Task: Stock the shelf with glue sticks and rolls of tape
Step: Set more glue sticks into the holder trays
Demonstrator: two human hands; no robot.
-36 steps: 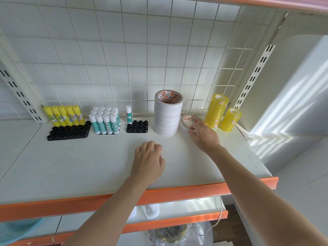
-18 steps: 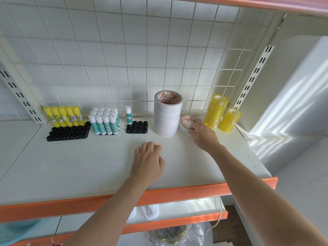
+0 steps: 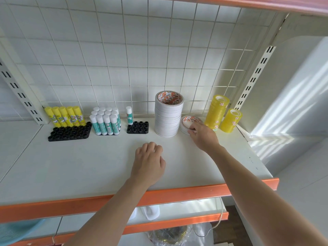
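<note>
Right hand (image 3: 204, 137) grips low tape stack (image 3: 190, 122) (left hand (image 3: 149, 162) idle).

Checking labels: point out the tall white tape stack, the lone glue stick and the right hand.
tall white tape stack (image 3: 166, 119), head view, side wall.
lone glue stick (image 3: 129, 116), head view, label.
right hand (image 3: 204, 137), head view, back.

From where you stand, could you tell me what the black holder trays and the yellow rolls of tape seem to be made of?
The black holder trays look like moulded plastic with a matte finish: uniform round sockets, little shine. The yellow rolls of tape look like glossy, translucent plastic film on white cores, probably cardboard: light glows through the yellow, and the sides shine.
</note>
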